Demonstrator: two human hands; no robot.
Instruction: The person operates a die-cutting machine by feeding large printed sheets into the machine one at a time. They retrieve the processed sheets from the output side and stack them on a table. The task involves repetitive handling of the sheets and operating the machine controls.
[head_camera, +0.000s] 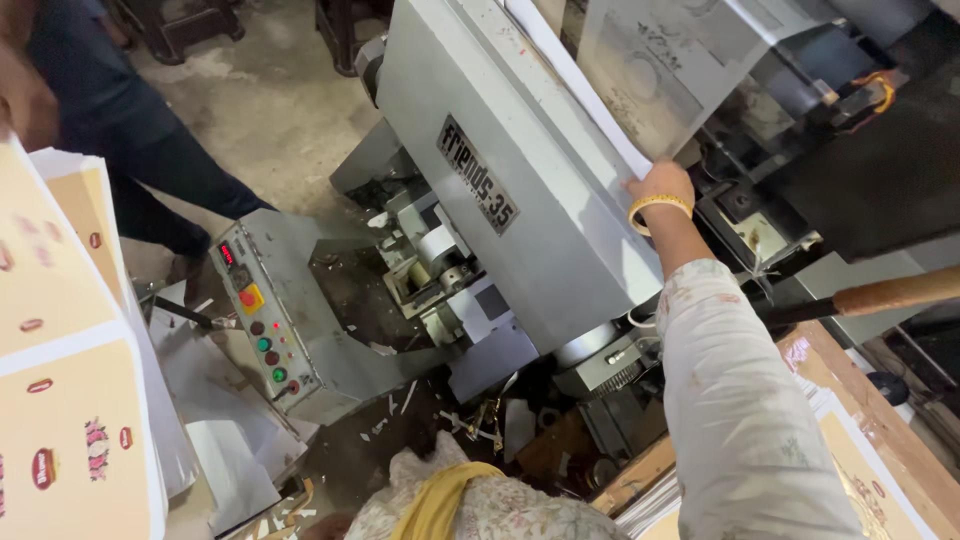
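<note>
My right hand (656, 184), with a yellow bangle on the wrist, reaches up to a grey press machine (520, 230). Its fingers curl over the edge of a white sheet (585, 95) that lies slanted on the machine's top. My sleeve is pale with a faint print. At the top left edge a blurred brown shape that looks like my left hand (22, 100) sits over a stack of printed cream sheets (60, 400). How it holds them is unclear.
A control panel (265, 325) with red and green buttons stands left of the machine. Another person's dark trouser legs (150, 150) are at the top left. A wooden handle (890, 292) juts in from the right. More printed sheets (875, 475) lie bottom right, paper scraps (235, 445) below.
</note>
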